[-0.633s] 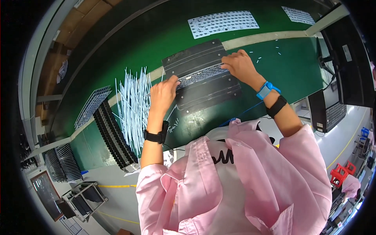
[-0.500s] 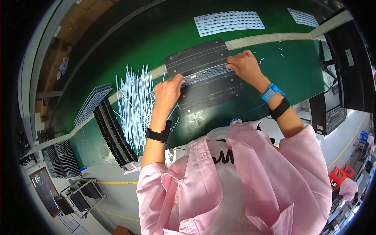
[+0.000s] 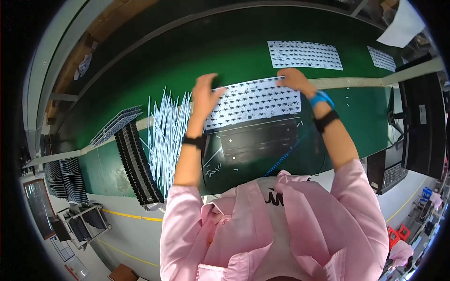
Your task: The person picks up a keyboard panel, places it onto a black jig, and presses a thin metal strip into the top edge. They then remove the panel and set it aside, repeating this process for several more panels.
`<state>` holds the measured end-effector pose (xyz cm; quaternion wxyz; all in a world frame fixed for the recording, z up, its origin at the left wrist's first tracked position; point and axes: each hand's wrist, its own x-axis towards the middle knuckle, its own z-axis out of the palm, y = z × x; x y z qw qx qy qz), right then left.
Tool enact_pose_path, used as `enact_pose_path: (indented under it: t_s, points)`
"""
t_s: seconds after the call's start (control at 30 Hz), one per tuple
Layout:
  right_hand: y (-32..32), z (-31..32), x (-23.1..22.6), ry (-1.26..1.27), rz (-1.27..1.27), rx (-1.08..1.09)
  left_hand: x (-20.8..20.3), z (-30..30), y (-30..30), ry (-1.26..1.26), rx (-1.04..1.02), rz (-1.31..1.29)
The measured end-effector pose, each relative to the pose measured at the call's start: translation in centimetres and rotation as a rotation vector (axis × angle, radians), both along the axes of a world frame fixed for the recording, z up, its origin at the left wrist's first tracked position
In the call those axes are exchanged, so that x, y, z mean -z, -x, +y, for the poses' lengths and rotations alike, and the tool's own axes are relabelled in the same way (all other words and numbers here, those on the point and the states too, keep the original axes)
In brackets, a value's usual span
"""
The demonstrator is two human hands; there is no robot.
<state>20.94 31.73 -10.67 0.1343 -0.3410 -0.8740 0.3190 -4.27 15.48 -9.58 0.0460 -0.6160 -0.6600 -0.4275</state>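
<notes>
A white keyboard circuit board (image 3: 255, 104) with rows of black marks now shows its broad face over the far part of a black slotted fixture (image 3: 262, 146). At its far right corner, my right hand (image 3: 294, 79) pinches the edge. My left hand (image 3: 204, 97) is by the far left corner, slightly blurred, thumb and fingers apart; the thumb is near or against the board's edge. Close to my left forearm lies a heap of thin white strips (image 3: 168, 140). I cannot tell whether the board rests flat or is tilted.
Another white keyboard board (image 3: 305, 55) lies farther back, with one more (image 3: 382, 59) at the far right. To the left are a black toothed rack (image 3: 137, 161) and stacked boards (image 3: 115, 126). A blue coiled cord (image 3: 277, 164) runs near me; a monitor (image 3: 424, 117) stands right.
The board, earlier seen edge-on in the fixture with both hands at its ends, has turned broad face up. My left hand has opened. The view has shifted.
</notes>
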Motion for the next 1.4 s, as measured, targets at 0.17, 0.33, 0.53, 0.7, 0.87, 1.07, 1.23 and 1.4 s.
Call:
enact_pose_path:
  t_s: [0.17, 0.33, 0.53, 0.7, 0.87, 1.07, 1.23, 1.4]
  points:
    - [-6.6, -1.2, -6.6, -0.140, 0.069, 0.256, 0.9, -9.7, 0.5, 0.618, -0.321, -0.332]
    - [-8.8, -5.0, -9.9, -0.190, 0.024, 0.532, 2.8, -13.4, -1.0, 0.485, -0.008, 0.070]
    - [-7.3, -8.1, -8.2, -0.312, 0.083, 0.309, 2.6, -25.2, 3.2, 0.726, -0.396, -0.178]
    - [-3.1, -10.5, -5.7, -0.480, 0.281, 0.082, -4.7, -23.3, 1.7, 0.363, -0.475, 0.035]
    - [-2.6, -11.5, -5.4, -0.433, 0.207, 0.023, -8.6, -13.4, -1.7, 0.320, -0.053, 0.244]
    - [-2.9, -12.3, -5.7, -0.460, 0.135, 0.008, -5.6, -10.9, -2.0, 0.589, 0.057, 0.216]
    - [-2.3, -12.9, -5.4, -0.479, 0.136, 0.031, -5.5, -11.2, -1.6, 0.575, 0.041, 0.191]
    - [-1.4, -13.2, -5.3, -0.483, 0.183, 0.049, -5.9, -11.2, -1.2, 0.558, 0.043, 0.172]
